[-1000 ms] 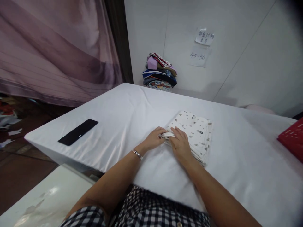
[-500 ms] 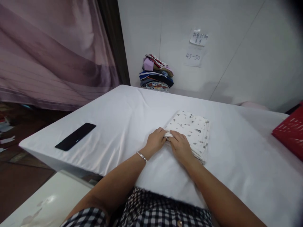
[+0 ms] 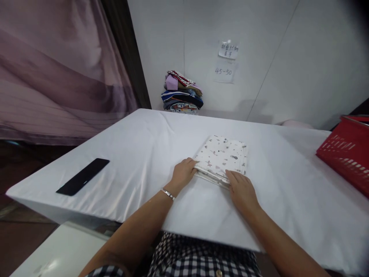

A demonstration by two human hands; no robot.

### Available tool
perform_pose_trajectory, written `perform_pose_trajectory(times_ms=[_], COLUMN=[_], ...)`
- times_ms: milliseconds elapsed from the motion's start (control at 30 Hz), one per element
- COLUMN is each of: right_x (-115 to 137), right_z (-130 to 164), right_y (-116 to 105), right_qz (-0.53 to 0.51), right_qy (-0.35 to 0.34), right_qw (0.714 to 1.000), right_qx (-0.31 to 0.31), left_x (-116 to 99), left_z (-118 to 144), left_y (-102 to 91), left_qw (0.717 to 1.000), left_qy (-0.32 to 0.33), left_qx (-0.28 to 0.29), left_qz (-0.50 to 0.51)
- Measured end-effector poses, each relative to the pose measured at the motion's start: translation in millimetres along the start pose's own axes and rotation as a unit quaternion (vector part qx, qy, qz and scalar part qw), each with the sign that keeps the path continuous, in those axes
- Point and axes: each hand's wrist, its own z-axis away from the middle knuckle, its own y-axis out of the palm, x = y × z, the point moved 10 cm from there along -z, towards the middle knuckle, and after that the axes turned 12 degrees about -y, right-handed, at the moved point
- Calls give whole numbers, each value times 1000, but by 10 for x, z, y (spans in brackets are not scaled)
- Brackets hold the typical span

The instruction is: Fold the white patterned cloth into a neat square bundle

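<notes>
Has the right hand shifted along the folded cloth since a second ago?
Yes. The right hand slid from beside the left hand rightward along the folded cloth near edge.

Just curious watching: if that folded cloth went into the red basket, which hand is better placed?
Probably the right hand: it rests on the folded cloth at its near right corner, on the red basket side.
</notes>
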Motion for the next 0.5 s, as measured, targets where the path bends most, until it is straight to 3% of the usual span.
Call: perform_pose_trajectory(times_ms=[333, 500], right_x=[-130, -97], right_z=[150, 194], right_y=[34, 119], right_qz=[-6, 5], right_qy=[-6, -33], right_qw=[1000, 999], right_qx=[12, 25], left_x=[-38, 12], left_z=[-10, 1], left_y=[-37, 19], left_qw=[999, 995], left_qy=[9, -2], left_qx=[-21, 3], left_qz=[32, 102])
